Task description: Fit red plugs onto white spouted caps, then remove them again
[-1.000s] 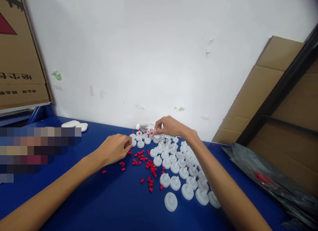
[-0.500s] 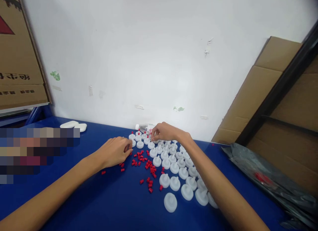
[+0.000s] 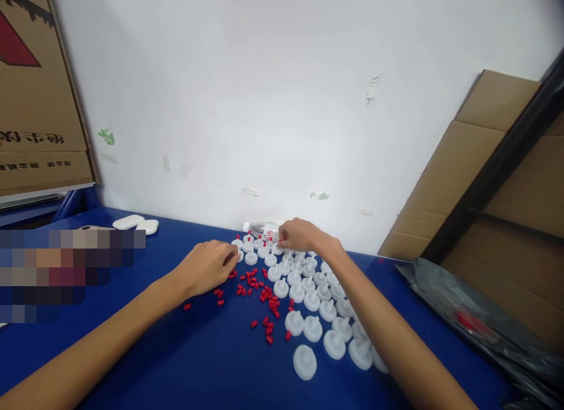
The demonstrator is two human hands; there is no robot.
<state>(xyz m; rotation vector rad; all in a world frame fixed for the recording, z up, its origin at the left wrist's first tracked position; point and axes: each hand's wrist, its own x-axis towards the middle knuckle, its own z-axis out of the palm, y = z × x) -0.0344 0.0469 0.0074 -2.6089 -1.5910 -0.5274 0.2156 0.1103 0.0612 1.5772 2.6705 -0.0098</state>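
Many white round lids with a narrow spout (image 3: 312,301) stand spread over the blue table (image 3: 185,351). Small red caps (image 3: 267,293) lie loose to their left, and a few white pieces at the back carry one on the spout. My right hand (image 3: 302,235) is pinched over a white lid (image 3: 277,249) in the back row, with a bit of red at its fingertips. My left hand (image 3: 211,266) rests low with curled fingers, beside the leftmost lids and loose caps; its fingertips are hidden, so what it holds cannot be made out.
A clear bottle (image 3: 263,230) lies against the wall behind the lids. Two white oval objects (image 3: 147,227) sit at the back left. Dark plastic bags (image 3: 467,322) lie at right, near cardboard (image 3: 440,181). A large carton (image 3: 44,104) stands at left.
My right hand has moved slightly right to another lid in the back row; the lid it left now bears a red cap. My left hand stays near the loose caps.
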